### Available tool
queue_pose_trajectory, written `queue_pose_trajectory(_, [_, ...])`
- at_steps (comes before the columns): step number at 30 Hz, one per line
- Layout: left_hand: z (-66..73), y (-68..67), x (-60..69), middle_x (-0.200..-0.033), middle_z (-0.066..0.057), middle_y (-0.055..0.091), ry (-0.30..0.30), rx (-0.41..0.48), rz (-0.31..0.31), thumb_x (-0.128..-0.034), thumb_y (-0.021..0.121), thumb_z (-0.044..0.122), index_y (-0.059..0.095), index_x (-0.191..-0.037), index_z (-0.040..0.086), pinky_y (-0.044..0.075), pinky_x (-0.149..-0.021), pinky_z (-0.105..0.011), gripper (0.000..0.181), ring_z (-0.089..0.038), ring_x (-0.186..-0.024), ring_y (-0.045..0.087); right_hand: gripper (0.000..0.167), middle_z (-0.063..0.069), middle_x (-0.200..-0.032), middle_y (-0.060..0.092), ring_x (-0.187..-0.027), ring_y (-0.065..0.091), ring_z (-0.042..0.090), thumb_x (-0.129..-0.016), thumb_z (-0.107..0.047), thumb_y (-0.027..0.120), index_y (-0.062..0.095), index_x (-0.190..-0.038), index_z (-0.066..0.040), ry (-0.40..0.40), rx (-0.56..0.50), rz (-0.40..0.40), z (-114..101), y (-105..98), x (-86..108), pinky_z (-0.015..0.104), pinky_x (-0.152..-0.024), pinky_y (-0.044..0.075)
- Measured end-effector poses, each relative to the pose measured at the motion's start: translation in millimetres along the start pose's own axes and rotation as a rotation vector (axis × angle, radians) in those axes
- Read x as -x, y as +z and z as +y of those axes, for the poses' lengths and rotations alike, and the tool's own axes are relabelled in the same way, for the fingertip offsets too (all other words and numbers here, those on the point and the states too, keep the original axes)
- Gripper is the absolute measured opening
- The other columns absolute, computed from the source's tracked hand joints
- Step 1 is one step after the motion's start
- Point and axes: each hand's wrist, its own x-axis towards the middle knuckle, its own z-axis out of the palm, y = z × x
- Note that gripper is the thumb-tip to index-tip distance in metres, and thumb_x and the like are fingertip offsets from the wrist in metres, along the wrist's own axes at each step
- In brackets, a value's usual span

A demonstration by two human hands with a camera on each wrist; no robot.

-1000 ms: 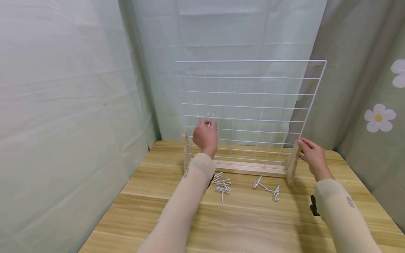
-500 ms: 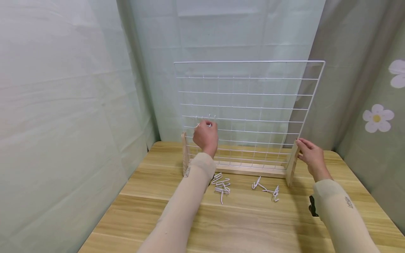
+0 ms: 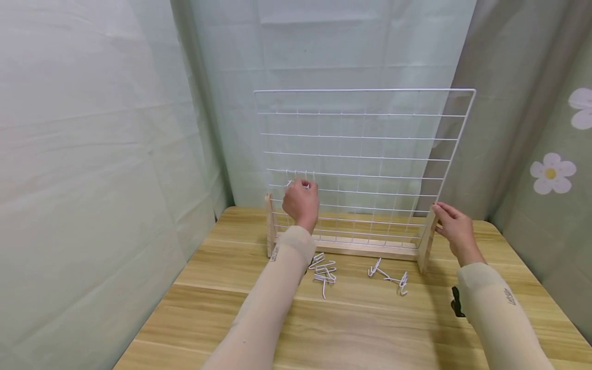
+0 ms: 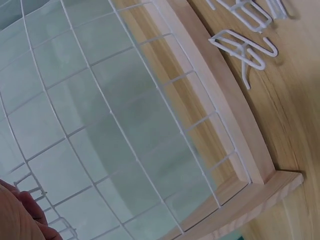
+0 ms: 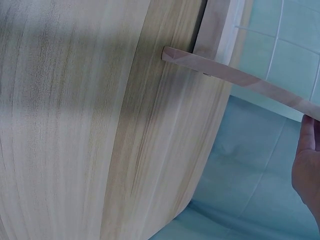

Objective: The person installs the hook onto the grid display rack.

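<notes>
A white wire grid panel (image 3: 361, 176) stands upright in a wooden base (image 3: 365, 250). My left hand (image 3: 301, 201) pinches a white wire hook (image 4: 33, 191) at the panel's left part; its two upper prongs sit at a horizontal wire, and the hand hides most of it. Just left of it, a second white hook (image 3: 288, 182) hangs on the same wire, partly covered by the fingers. At the right end, my right hand (image 3: 455, 228) grips the top of the wooden side support (image 3: 427, 241) beside the grid's edge, with the thumb on the near side.
Several white wire hooks (image 3: 326, 272) lie in a loose pile on the wooden table (image 3: 370, 329) before the base. More hooks (image 3: 401, 282) lie farther right, near the right support. Pale curtains (image 3: 115, 154) hang behind and at both sides.
The pinched hook and my left hand have come down slightly, so its prong tips, above the wire before, are now level with it. My right hand stays on the support.
</notes>
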Motion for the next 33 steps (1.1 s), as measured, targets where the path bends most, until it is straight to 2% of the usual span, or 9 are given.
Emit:
queue_pose_trajectory(6, [-2.2,0.8,3.2,-0.085,-0.004,0.074,-0.007,-0.001,-0.011,-0.0896,0.066,0.028,0.076,-0.092,0.013,0.051,-0.062,-0.044,0.018,-0.027,-0.075,0.069,0.053,-0.002,-0.127,0.053,-0.124,0.048,0.020,-0.095,-0.048,0.059,0.056,-0.138,-0.018,0.003,-0.015,0.004,0.1,-0.2,1.1,0.042,-0.104,0.038])
queue_pose_trajectory(13, [-8.4,2.3,5.3,-0.085,-0.004,0.073,-0.011,0.025,-0.013,-0.0914,0.065,0.031,0.075,-0.093,0.013,0.051,-0.062,-0.045,0.021,-0.027,-0.075,0.069,0.068,0.007,-0.139,0.047,-0.132,0.042,0.027,-0.096,-0.051,0.055,0.044,-0.149,-0.009,0.008,0.025,0.000,-0.5,1.2,-0.8,0.046,-0.106,0.037])
queue_pose_trajectory(21, [-16.2,3.4,10.8,-0.077,-0.002,0.070,0.020,0.051,-0.027,-0.0894,0.068,0.028,0.073,-0.091,0.013,0.049,-0.060,-0.043,0.017,-0.025,-0.071,0.067,0.064,0.007,-0.141,0.045,-0.137,0.037,0.030,-0.096,-0.050,0.056,0.047,-0.147,-0.013,0.030,-0.003,0.008,-1.3,-1.2,-0.6,0.048,-0.107,0.034])
queue_pose_trajectory(27, [-23.0,4.2,19.6,-0.074,-0.001,0.069,0.021,0.067,-0.064,-0.0869,0.068,0.025,0.072,-0.089,0.012,0.048,-0.059,-0.042,0.014,-0.024,-0.068,0.065,0.069,0.012,-0.148,0.040,-0.139,0.035,0.033,-0.095,-0.052,0.054,0.043,-0.150,-0.010,0.031,0.011,0.010,-2.5,-2.4,-0.3,0.048,-0.107,0.035])
queue_pose_trajectory(33, [-31.7,4.2,25.9,-0.073,-0.001,0.068,0.029,0.089,-0.080,-0.0853,0.067,0.025,0.072,-0.087,0.012,0.047,-0.059,-0.043,0.014,-0.025,-0.068,0.064,0.065,0.010,-0.143,0.044,-0.136,0.038,0.030,-0.095,-0.051,0.055,0.047,-0.147,-0.012,0.023,0.006,0.014,-3.1,-3.4,0.1,0.048,-0.107,0.035])
